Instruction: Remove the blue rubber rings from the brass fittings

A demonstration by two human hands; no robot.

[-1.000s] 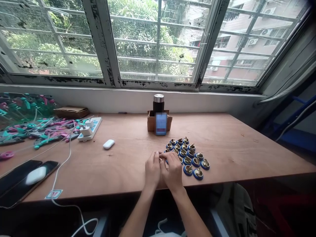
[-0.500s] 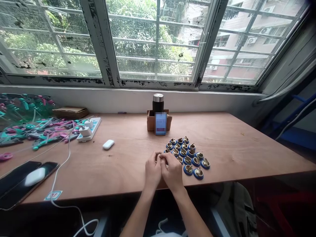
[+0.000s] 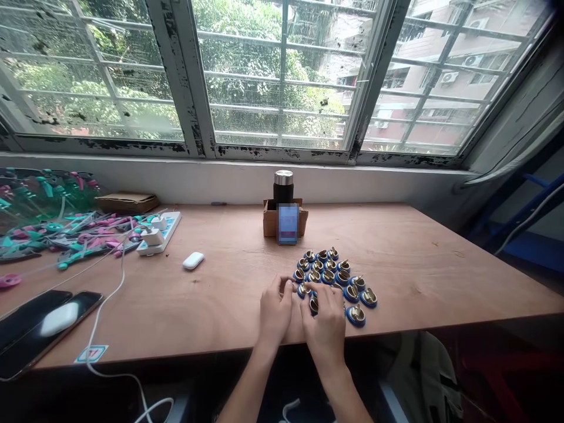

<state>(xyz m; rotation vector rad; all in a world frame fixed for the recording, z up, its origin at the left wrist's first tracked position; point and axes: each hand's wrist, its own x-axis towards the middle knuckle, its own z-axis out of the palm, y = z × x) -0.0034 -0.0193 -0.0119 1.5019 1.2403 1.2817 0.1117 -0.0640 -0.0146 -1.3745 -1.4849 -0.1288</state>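
My left hand (image 3: 275, 308) is closed over the desk, thumb and forefinger brought close together; what they hold, if anything, is too small to make out. Just right of it, my right hand (image 3: 326, 320) arches over the near-left edge of a cluster of round pieces with blue rims and gold metal fittings (image 3: 328, 277). Its thumb and forefinger are apart. One such piece (image 3: 313, 305) shows in the gap between them, and another (image 3: 302, 290) lies between the two hands. Several more are partly hidden under the right hand.
Behind the cluster, a phone (image 3: 288, 224) leans on a small cardboard box (image 3: 269, 222) with a black bottle (image 3: 283, 189). At left are a white earphone case (image 3: 192, 261), a power strip (image 3: 170, 230), a pink-and-teal tangle (image 3: 83, 232), a white cable (image 3: 108, 298) and dark phones (image 3: 83, 305).
My hands have moved apart from a joined position. The right hand has shifted right over the blue-rimmed pieces, and its fingers have spread. The left hand has barely moved.
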